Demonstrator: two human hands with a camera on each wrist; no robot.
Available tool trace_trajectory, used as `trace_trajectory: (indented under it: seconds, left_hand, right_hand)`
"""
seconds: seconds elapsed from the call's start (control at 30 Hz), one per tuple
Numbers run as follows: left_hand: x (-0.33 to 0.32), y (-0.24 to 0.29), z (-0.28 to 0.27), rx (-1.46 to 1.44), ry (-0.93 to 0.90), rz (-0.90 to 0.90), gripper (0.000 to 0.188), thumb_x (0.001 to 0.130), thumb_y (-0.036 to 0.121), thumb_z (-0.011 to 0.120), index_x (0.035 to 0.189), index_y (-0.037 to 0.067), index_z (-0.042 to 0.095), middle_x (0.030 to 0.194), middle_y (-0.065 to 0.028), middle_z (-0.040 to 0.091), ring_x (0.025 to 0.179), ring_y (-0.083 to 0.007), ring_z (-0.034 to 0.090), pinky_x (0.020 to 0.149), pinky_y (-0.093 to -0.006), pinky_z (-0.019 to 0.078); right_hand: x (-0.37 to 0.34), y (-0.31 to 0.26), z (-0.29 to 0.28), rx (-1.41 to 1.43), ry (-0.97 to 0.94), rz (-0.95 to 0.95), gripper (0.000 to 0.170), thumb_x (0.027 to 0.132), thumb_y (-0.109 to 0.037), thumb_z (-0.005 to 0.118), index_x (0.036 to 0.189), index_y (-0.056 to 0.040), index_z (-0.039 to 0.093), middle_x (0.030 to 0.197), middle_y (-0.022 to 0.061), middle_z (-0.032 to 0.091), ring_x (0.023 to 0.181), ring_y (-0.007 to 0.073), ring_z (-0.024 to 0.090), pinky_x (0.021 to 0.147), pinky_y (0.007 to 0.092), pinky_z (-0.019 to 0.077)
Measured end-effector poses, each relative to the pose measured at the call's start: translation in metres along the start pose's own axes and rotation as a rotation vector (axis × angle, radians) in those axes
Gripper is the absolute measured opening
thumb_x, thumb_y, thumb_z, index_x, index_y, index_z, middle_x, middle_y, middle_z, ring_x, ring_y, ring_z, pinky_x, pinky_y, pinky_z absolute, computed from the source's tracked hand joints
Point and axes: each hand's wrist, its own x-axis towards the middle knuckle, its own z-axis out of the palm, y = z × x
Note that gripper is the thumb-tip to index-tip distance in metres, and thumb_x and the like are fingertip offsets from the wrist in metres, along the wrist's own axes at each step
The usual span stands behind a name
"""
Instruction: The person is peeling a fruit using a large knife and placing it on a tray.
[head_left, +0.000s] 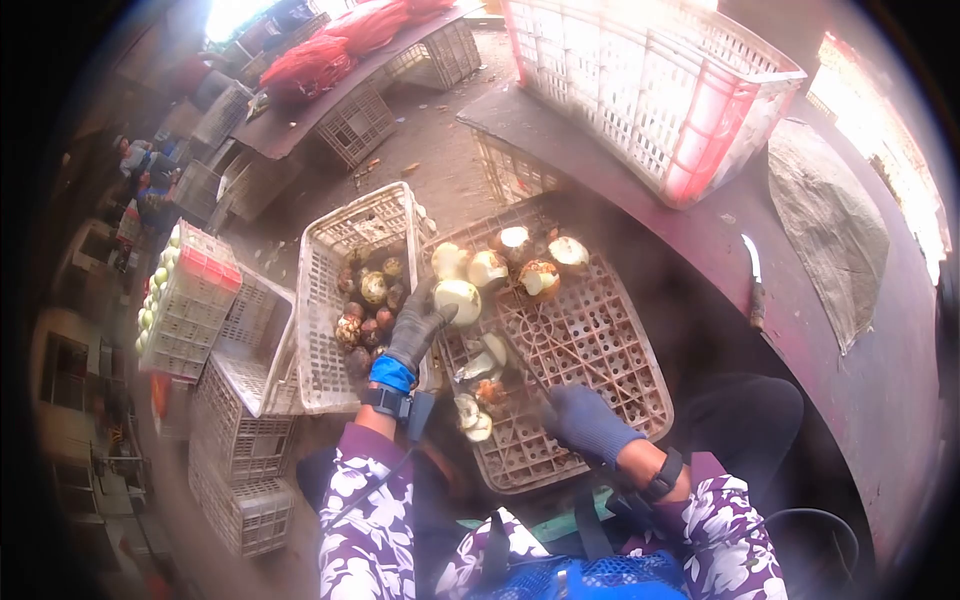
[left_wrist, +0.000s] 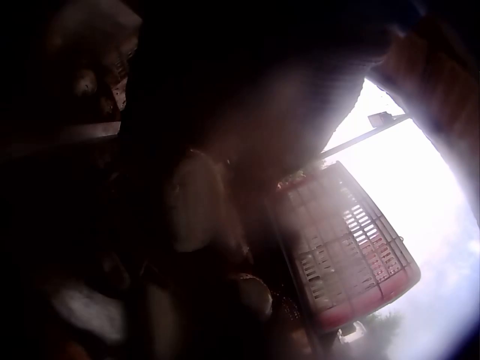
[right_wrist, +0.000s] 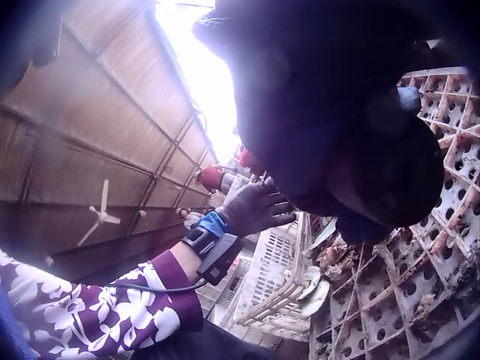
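Note:
In a dark glove, the left hand has extended fingers beside a large pale peeled root; contact between them cannot be told. The blue-gloved right hand curls round what looks like a knife, its thin dark blade pointing up and left over the upturned crate. Several partly peeled roots lie on the crate's far side. Pale cut pieces rest between the hands. The left wrist view is mostly dark, with a blurred pale piece.
A crate of unpeeled brown roots stands to the left, near stacked crates. On the right-hand table are a tall white and red crate, another knife and a cloth. Red sacks lie farther back.

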Motion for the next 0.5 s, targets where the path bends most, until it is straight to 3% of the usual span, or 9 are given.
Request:
trace_trajectory:
  seconds: [0.07, 0.13, 0.23, 0.3, 0.33, 0.37, 0.43, 0.47, 0.5]
  left_hand:
    - [-0.016, 0.024, -0.004, -0.05, -0.05, -0.103, 0.078, 0.082, 0.031, 0.072, 0.142, 0.0, 0.032, 0.137, -0.0211, 0.043, 0.121, -0.025, 0.048, 0.101, -0.0328, 0.0396]
    - [-0.008, -0.003, -0.016, -0.095, -0.07, -0.101, 0.075, 0.083, 0.032, 0.07, 0.142, 0.001, 0.034, 0.134, -0.0209, 0.045, 0.121, -0.0251, 0.049, 0.1, -0.0333, 0.0405]
    - [-0.012, 0.002, -0.039, 0.029, -0.102, -0.102, 0.066, 0.088, 0.028, 0.066, 0.14, 0.002, 0.037, 0.125, -0.0162, 0.052, 0.115, -0.0236, 0.052, 0.095, -0.0328, 0.0451]
    - [-0.007, -0.021, -0.066, -0.006, 0.004, -0.19, 0.063, 0.088, 0.024, 0.066, 0.139, 0.001, 0.039, 0.125, -0.0134, 0.052, 0.111, -0.0201, 0.054, 0.09, -0.0297, 0.0477]
    - [-0.009, -0.014, -0.079, 0.007, 0.039, -0.104, 0.058, 0.088, 0.021, 0.066, 0.137, 0.0, 0.041, 0.12, -0.0102, 0.056, 0.1, -0.0158, 0.059, 0.083, -0.0265, 0.0496]
    - [-0.014, -0.006, -0.092, -0.118, 0.076, -0.182, 0.054, 0.088, 0.019, 0.066, 0.133, -0.001, 0.046, 0.113, -0.0083, 0.059, 0.096, -0.0141, 0.06, 0.08, -0.0253, 0.0505]
    - [-0.009, -0.035, -0.127, -0.073, 0.144, -0.106, 0.048, 0.087, 0.018, 0.067, 0.128, -0.001, 0.051, 0.109, -0.0068, 0.062, 0.094, -0.0144, 0.061, 0.081, -0.0265, 0.0501]
    - [0.006, -0.086, -0.154, -0.02, 0.206, -0.135, 0.044, 0.086, 0.016, 0.068, 0.125, -0.002, 0.054, 0.108, -0.0069, 0.063, 0.099, -0.0148, 0.059, 0.083, -0.0275, 0.0496]
    - [0.006, -0.098, -0.163, 0.033, 0.208, -0.188, 0.042, 0.086, 0.016, 0.068, 0.122, 0.0, 0.056, 0.109, -0.008, 0.062, 0.098, -0.015, 0.059, 0.083, -0.0274, 0.0485]
  right_hand:
    - [-0.007, -0.007, 0.007, 0.044, -0.049, -0.055, 0.033, 0.083, -0.029, 0.054, 0.091, 0.0021, 0.061, 0.089, 0.0262, 0.063, 0.088, 0.04, 0.062, 0.082, 0.0465, 0.0478]
    - [-0.01, -0.014, 0.012, 0.112, -0.115, -0.084, 0.032, 0.083, -0.029, 0.054, 0.09, 0.002, 0.061, 0.086, 0.026, 0.063, 0.085, 0.0408, 0.062, 0.079, 0.0469, 0.0484]
    - [-0.011, -0.028, 0.011, 0.281, -0.306, -0.032, 0.032, 0.083, -0.029, 0.057, 0.086, 0.0026, 0.062, 0.073, 0.0203, 0.063, 0.068, 0.0318, 0.063, 0.068, 0.0419, 0.0495]
    - [-0.009, -0.026, 0.018, 0.407, -0.435, -0.023, 0.032, 0.083, -0.029, 0.059, 0.085, 0.0031, 0.061, 0.067, 0.0165, 0.062, 0.063, 0.0242, 0.061, 0.063, 0.038, 0.0487]
    - [-0.007, -0.025, 0.024, 0.524, -0.534, 0.053, 0.03, 0.084, -0.026, 0.062, 0.088, 0.0034, 0.062, 0.065, 0.0106, 0.059, 0.06, 0.0152, 0.055, 0.059, 0.0326, 0.0462]
    - [-0.008, -0.026, 0.026, 0.495, -0.525, 0.015, 0.029, 0.085, -0.025, 0.061, 0.089, 0.0033, 0.062, 0.065, 0.0099, 0.059, 0.059, 0.0144, 0.054, 0.058, 0.032, 0.0459]
    - [-0.01, -0.04, 0.019, 0.435, -0.504, -0.061, 0.027, 0.086, -0.024, 0.061, 0.091, 0.0032, 0.062, 0.064, 0.0083, 0.059, 0.058, 0.0129, 0.053, 0.056, 0.0308, 0.0452]
    - [-0.009, -0.037, 0.022, 0.484, -0.513, 0.004, 0.028, 0.087, -0.023, 0.06, 0.096, 0.0028, 0.062, 0.064, 0.0068, 0.059, 0.057, 0.0113, 0.05, 0.055, 0.0292, 0.0451]
    - [-0.007, -0.039, 0.02, 0.53, -0.501, 0.047, 0.027, 0.087, -0.023, 0.06, 0.097, 0.0027, 0.061, 0.064, 0.0069, 0.059, 0.057, 0.011, 0.051, 0.055, 0.0292, 0.0454]
